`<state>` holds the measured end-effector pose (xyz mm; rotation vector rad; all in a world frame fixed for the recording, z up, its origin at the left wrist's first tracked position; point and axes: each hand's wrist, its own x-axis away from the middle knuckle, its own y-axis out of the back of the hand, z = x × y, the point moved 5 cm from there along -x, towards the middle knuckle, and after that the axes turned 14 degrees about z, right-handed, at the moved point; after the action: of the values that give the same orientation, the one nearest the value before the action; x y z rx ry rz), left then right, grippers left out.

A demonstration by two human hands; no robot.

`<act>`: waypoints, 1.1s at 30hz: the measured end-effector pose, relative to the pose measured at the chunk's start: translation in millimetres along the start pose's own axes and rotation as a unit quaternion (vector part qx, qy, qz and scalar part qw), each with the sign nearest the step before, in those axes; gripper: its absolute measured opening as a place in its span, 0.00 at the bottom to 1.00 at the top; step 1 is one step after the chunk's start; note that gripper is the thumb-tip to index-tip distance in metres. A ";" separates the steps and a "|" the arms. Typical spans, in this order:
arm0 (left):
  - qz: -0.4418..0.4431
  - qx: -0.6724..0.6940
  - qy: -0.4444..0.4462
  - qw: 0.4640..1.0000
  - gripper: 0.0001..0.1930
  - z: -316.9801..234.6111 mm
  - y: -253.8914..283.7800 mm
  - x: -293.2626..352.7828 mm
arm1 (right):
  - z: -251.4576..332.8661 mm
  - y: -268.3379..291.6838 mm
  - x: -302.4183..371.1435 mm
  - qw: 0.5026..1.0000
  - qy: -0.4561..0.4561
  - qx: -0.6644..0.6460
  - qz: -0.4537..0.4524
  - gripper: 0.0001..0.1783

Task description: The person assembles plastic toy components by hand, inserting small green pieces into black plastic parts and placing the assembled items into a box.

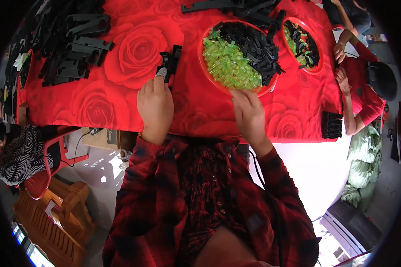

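My left hand (155, 107) is closed on a black plastic piece (176, 55) lying on the red rose-patterned tablecloth. A grey covering (162, 72) wraps the tip of one digit of that hand. To the right, my right hand (250, 118) is at the near rim of a round red basin (205, 66), with thumb and fingers pinched together. Whatever is between those fingertips is too small to tell. Small yellow-green translucent pieces (227, 66) fill the basin's left side, and small black pieces (258, 49) fill its right.
Long black plastic parts (82, 53) are piled at the far left, with more (214, 5) along the far edge. A second basin (320, 66) of mixed pieces stands right, near a co-worker's hands (341, 53). A black block-like stack (332, 125) sits at the table's right corner.
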<state>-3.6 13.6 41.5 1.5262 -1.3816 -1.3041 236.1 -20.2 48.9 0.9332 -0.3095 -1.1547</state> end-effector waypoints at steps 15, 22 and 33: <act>0.098 0.421 0.037 0.901 0.10 -36.5 -20.7 41.8 | -20.3 -0.4 -3.4 0.982 -0.015 0.187 0.030 0.14; 0.199 0.550 0.089 0.807 0.18 -39.3 -42.7 54.0 | -26.3 14.0 0.8 0.976 -0.136 -0.146 -0.084 0.15; 0.157 0.479 0.000 0.864 0.12 -32.1 -54.2 62.5 | 5.4 -10.3 -30.5 0.876 -0.182 -0.447 0.019 0.11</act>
<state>37.8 -40.8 -15.2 1.7460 -2.3494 -0.3707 213.4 3.0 51.6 -0.1108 -0.0624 -1.2498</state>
